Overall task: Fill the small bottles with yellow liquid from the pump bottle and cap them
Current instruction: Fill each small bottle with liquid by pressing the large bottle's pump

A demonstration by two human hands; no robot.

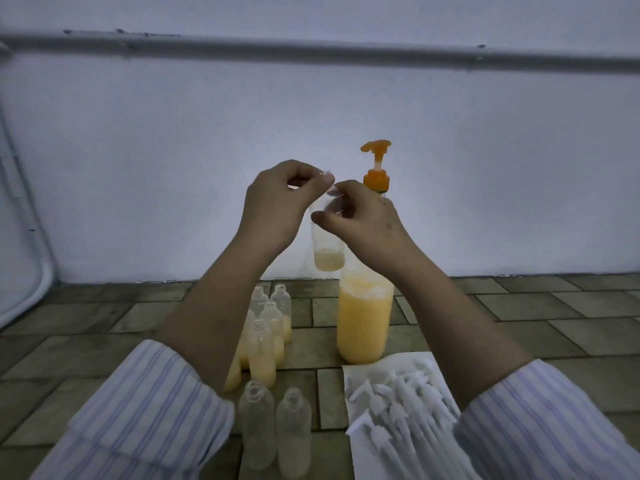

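Observation:
A small clear bottle [327,249] with a little yellow liquid at its bottom hangs in the air in front of the pump bottle. My left hand [277,202] pinches its neck and mouth from the left. My right hand [363,216] pinches its upper part from the right. The pump bottle [363,323], holding yellow liquid under an orange pump head [375,148], stands on the floor behind my hands. A cluster of small bottles [266,341] partly filled with yellow stands left of it. Two small bottles [273,431] with only a trace of liquid stand nearest me.
A white sheet [363,372] with several white spray caps [405,410] lies on the tiled floor at the right front. A pale wall with a horizontal pipe [311,50] rises behind. Striped sleeves cover both forearms low in the frame.

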